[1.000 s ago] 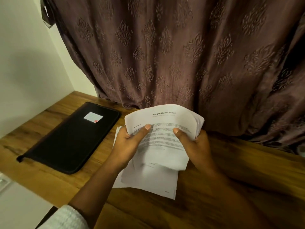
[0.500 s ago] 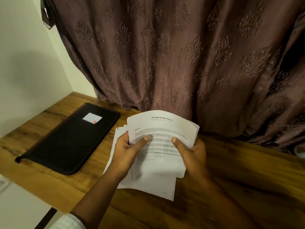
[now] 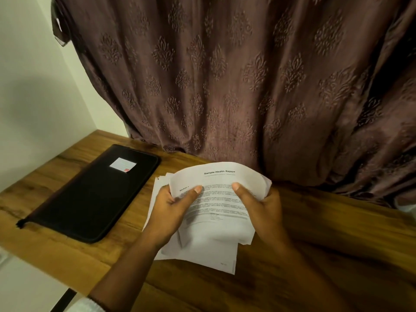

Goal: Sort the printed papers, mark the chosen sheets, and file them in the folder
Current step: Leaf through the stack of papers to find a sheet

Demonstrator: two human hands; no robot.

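Note:
I hold a bundle of printed white papers [image 3: 216, 199] in both hands above the wooden desk; the top sheet is headed "Sample Health Report" and curls upward. My left hand [image 3: 173, 208] grips its left edge with the thumb on the text. My right hand [image 3: 261, 206] grips the right edge, thumb on top. More loose sheets [image 3: 202, 255] lie flat under the bundle. A closed black zip folder [image 3: 90, 199] with a small white label lies on the desk to the left, apart from the papers.
The wooden desk [image 3: 326, 233] runs left to right, its front edge near me at the left. A brown patterned curtain [image 3: 236, 75] hangs behind it down to the desktop. A white wall [image 3: 33, 97] bounds the left side.
Both hands have lowered the held bundle slightly toward the sheets on the desk; the grip is unchanged.

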